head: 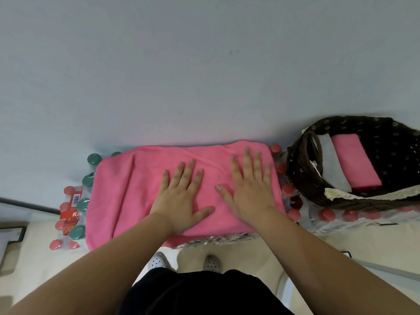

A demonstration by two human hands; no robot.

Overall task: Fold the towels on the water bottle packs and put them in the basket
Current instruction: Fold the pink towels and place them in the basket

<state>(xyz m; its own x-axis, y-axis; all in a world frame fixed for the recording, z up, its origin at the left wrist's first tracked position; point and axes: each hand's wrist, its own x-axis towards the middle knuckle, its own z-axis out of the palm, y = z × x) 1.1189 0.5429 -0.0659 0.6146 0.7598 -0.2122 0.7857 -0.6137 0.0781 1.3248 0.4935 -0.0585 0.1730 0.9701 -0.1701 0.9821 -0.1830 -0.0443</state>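
I press both flat, open hands, left hand and right hand, on the soft, limp pink towel; I'd pinch its left corners.

A towel lies spread over the bottle packs, which stand against the wall. Both hands rest flat on it side by side: the left hand near its middle, the right hand toward its right end. Bottle caps show past the towel's left and right edges. Just right of the towel, a basket sits on the packs. Inside it lies a folded towel, with a flat sheet at its left. Before the packs, two shoes stand on the floor.
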